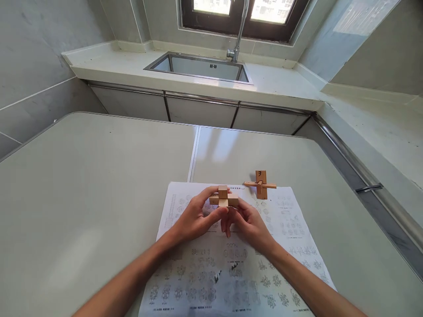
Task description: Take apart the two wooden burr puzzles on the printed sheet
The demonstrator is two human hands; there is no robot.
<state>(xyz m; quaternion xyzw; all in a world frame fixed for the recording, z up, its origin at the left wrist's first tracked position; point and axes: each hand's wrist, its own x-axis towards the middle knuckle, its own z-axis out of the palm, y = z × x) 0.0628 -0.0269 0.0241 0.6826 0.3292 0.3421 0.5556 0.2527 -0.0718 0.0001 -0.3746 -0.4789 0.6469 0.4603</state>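
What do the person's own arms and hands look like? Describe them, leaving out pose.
Both forearms are bare, with no sleeves in view. The left hand and right hand wear no gloves, and no rings, watch or bracelets show. The fingers are slim, with short unpainted nails.

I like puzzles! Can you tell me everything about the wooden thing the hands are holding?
The wooden block puzzle is made of pale, plain wood bars crossed together: one bar lies sideways and a square end sticks up on top. It is held just above the printed instruction sheet on the table. The left hand grips it from the left and the right hand from the right and below, both with their fingers on it.
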